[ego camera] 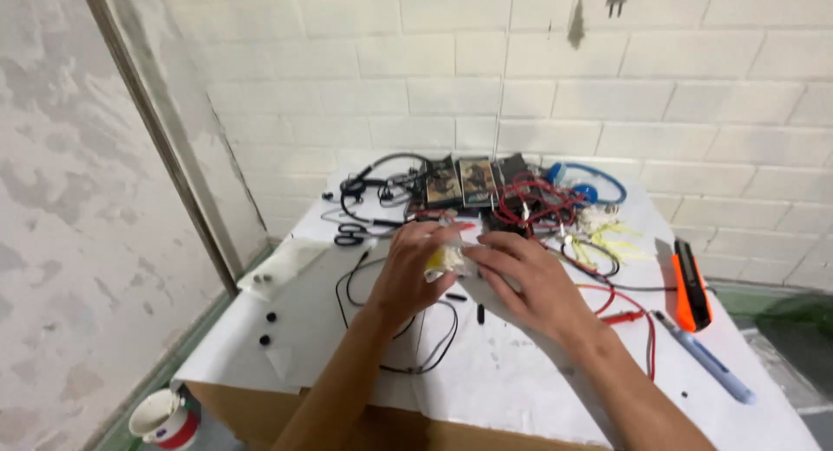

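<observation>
We begin with the table (521, 373), covered in white paper and pushed against a pale block wall (607, 87), which gives a bright ground on which small parts show up well. Along its far edge lies a tangle of red and black leads (529, 204) beside two dark flat boxes (460, 182), with a blue headset (590, 186) to the right, all pushed back, as we judge, to leave working room in front. At the right edge an orange-and-black tester (691, 286) and a pale blue pen-like tool (705, 357) lie within easy reach. A black cable (434, 347) loops under the forearms, black scissors (350, 235) lie at the far left, and a white cup with a red band (163, 419) stands on the floor below. In the middle, both hands meet over a small clear packet with yellow contents (448, 260), raised just off the paper. Our left hand (408, 273) curls around it from the left, fingers bent and closed on its edge; our right hand (529, 282) covers it from the right, fingers lightly bent and pressed together, tips on the packet. Whether the right thumb pinches beneath, we cannot tell.
</observation>
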